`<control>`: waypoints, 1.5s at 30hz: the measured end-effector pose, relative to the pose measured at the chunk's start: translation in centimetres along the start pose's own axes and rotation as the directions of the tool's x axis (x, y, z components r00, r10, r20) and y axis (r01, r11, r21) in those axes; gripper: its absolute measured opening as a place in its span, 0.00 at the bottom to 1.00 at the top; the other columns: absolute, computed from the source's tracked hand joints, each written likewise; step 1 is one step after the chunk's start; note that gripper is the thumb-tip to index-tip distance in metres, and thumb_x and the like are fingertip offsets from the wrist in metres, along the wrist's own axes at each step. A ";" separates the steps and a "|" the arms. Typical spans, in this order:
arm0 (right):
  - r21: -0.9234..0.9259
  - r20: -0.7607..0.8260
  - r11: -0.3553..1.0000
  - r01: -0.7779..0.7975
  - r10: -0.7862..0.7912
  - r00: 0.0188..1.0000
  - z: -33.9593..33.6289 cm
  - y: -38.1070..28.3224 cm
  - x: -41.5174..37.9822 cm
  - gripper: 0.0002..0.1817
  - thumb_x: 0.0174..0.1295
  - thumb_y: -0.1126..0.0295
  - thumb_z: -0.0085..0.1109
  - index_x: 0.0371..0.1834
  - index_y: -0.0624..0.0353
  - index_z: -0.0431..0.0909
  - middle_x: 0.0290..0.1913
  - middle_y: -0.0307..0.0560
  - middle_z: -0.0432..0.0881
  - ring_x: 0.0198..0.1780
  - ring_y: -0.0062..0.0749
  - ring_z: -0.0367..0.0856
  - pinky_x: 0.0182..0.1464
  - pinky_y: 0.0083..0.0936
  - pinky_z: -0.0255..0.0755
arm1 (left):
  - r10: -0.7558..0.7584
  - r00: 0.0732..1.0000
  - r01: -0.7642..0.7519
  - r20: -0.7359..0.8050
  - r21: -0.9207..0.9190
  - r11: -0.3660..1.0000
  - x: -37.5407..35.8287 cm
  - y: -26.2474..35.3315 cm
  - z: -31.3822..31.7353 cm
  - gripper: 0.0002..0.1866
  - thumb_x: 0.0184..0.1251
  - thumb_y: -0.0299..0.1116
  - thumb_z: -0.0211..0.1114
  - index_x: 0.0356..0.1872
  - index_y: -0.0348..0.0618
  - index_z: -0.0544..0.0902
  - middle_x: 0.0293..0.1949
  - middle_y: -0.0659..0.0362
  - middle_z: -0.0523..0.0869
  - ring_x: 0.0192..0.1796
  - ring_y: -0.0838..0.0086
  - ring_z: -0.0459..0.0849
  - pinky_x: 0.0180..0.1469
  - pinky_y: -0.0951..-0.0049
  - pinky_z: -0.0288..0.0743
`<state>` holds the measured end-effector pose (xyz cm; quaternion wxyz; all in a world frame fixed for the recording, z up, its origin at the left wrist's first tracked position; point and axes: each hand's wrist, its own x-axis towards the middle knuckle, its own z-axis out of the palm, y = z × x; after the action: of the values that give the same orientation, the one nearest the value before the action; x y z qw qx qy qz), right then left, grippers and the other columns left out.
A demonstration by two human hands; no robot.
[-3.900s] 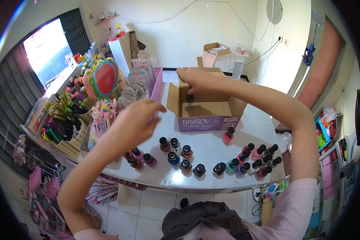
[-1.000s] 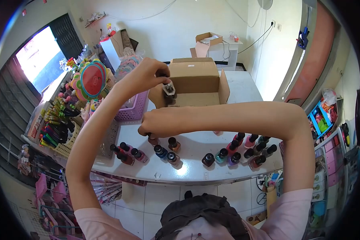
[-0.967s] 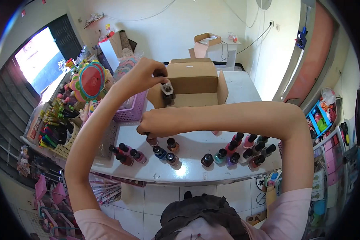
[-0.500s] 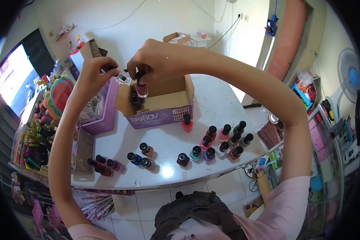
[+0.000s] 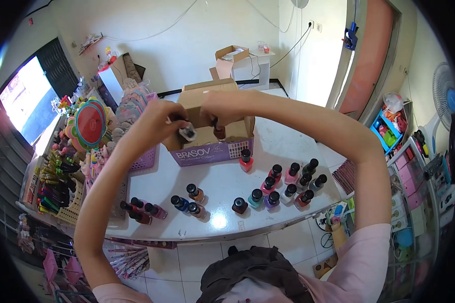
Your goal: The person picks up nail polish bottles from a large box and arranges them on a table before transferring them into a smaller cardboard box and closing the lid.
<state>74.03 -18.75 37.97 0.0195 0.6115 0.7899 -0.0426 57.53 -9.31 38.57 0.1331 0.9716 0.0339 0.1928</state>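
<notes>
An open cardboard box with a purple "BRASOV" front [image 5: 207, 152] stands on the white table [image 5: 222, 178]. My left hand [image 5: 156, 121] is at the box's left flap, shut on a pale nail polish bottle [image 5: 188, 133] with a dark cap. My right hand [image 5: 223, 107] reaches over the box opening and grips a dark red bottle [image 5: 219, 133] by its cap, low inside the box. Several nail polish bottles stand on the table in front, among them a red one [image 5: 245, 160] just beside the box.
A purple basket [image 5: 145, 159] and racks of pens and trinkets [image 5: 55, 188] crowd the table's left side. A round red item [image 5: 90, 124] stands behind them. Bottle groups sit near the front edge [image 5: 187, 202] and right [image 5: 293, 182]. Shelves of goods [image 5: 414, 166] stand at the right.
Both hands have come down from above the box to its opening. The right hand's red bottle has sunk into the box. The left hand's bottle moved right to the box's flap.
</notes>
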 end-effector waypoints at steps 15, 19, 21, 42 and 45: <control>0.045 -0.146 0.976 -0.215 0.219 0.965 -1.0 -6.1 -20.8 0.11 0.42 0.69 0.62 0.31 0.54 0.75 0.29 0.42 0.74 0.31 0.35 0.76 0.32 0.29 0.69 | 0.117 0.951 -0.119 0.287 -0.008 0.993 2.4 -0.5 5.0 0.07 0.44 0.26 0.65 0.25 0.34 0.78 0.23 0.50 0.79 0.28 0.62 0.79 0.32 0.70 0.71; 0.028 -0.267 0.928 -0.372 0.366 0.892 2.8 -8.0 -22.7 0.14 0.42 0.69 0.62 0.35 0.53 0.75 0.31 0.41 0.75 0.31 0.35 0.76 0.29 0.27 0.70 | 0.098 0.958 -0.101 0.271 -0.003 0.995 2.4 0.0 5.2 0.07 0.45 0.27 0.64 0.24 0.35 0.78 0.22 0.52 0.80 0.28 0.62 0.79 0.31 0.70 0.71; 0.055 -0.260 0.915 -0.400 0.400 0.879 4.0 -7.9 -23.0 0.15 0.43 0.69 0.62 0.37 0.54 0.75 0.32 0.41 0.75 0.29 0.34 0.77 0.29 0.26 0.71 | -0.016 0.995 -0.008 0.100 0.234 0.972 2.6 1.7 4.7 0.08 0.45 0.31 0.65 0.24 0.38 0.78 0.24 0.54 0.79 0.30 0.64 0.78 0.33 0.70 0.68; 0.466 -0.298 0.763 -0.448 0.612 0.732 6.3 -7.8 -27.5 0.10 0.48 0.72 0.59 0.32 0.65 0.72 0.27 0.49 0.75 0.27 0.36 0.78 0.30 0.26 0.72 | 0.632 0.612 -0.723 0.475 0.014 0.690 5.6 15.3 10.8 0.09 0.47 0.34 0.62 0.29 0.42 0.77 0.30 0.59 0.76 0.39 0.71 0.75 0.43 0.72 0.65; 0.458 -0.325 0.765 -0.453 0.619 0.715 6.6 -7.8 -28.1 0.10 0.48 0.71 0.59 0.31 0.65 0.73 0.27 0.49 0.76 0.26 0.36 0.78 0.30 0.25 0.72 | 0.614 0.590 -0.724 0.524 0.007 0.690 5.9 15.4 11.1 0.09 0.48 0.34 0.62 0.30 0.41 0.77 0.29 0.59 0.77 0.38 0.70 0.76 0.43 0.72 0.66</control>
<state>73.38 -48.43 34.03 -0.2631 0.8023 0.5351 -0.0274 67.45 -26.20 34.98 -0.0537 0.9351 -0.3493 -0.0246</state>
